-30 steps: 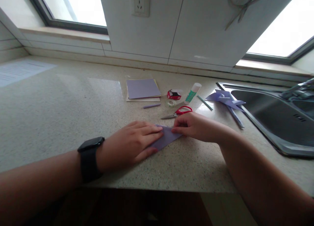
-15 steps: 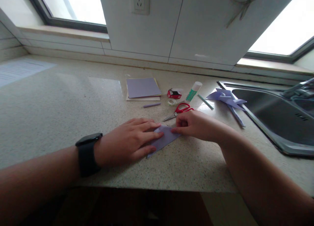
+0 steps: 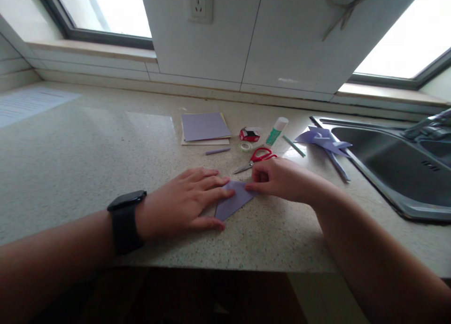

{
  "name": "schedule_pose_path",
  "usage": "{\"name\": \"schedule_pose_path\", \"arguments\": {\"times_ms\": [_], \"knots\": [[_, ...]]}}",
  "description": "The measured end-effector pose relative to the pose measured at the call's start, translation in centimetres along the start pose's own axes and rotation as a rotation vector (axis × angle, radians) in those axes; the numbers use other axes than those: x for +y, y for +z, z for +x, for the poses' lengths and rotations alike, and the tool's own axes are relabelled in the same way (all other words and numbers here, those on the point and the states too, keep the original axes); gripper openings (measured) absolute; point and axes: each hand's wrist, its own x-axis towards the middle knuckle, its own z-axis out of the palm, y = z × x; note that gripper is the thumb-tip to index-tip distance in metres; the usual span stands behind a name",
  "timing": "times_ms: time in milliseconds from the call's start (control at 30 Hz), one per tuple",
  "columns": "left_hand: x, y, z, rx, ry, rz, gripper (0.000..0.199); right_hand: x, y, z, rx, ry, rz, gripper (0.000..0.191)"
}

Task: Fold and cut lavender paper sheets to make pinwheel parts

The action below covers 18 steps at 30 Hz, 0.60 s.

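Note:
A folded piece of purple paper (image 3: 233,204) lies on the speckled counter between my hands. My left hand (image 3: 186,199), with a black watch on its wrist, rests flat with fingers spread, several fingertips on the paper. Its thumb lies by the paper's lower left corner. The right corner of the paper is under the thumb and curled fingers of my right hand (image 3: 278,179). Just beyond that hand lie red-handled scissors (image 3: 259,157), partly covered by its knuckles.
Behind are a stack of coloured paper (image 3: 205,127), a purple paper stick (image 3: 217,151), a tape roll (image 3: 245,146), a small red box (image 3: 249,134), a glue stick (image 3: 277,131) and a green stick (image 3: 293,145). A purple paper pinwheel (image 3: 322,138) lies against the sink (image 3: 384,173).
My left thumb has swung down off the paper's lower left corner, which now shows more. My right hand holds the same corner, almost still.

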Motion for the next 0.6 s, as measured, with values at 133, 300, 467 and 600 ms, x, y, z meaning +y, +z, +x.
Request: {"name": "schedule_pose_path", "arguments": {"times_ms": [133, 300, 467, 600], "knots": [[0.0, 0.2, -0.2, -0.004, -0.010, 0.021, 0.070, -1.0, 0.0, -0.9, 0.171, -0.012, -0.162, 0.035], [0.0, 0.8, -0.3, 0.017, -0.008, 0.062, 0.071, -5.5, 2.6, -2.8, 0.269, -0.229, -0.064, 0.055], [0.3, 1.1, -0.4, 0.022, -0.008, 0.123, 0.069, -8.1, 6.3, -4.2, 0.206, -0.206, -0.104, 0.102], [0.7, 0.8, -0.6, -0.002, -0.022, 0.147, 0.066, -7.2, 6.9, -5.4, 0.195, -0.129, -0.132, 0.106]]}}
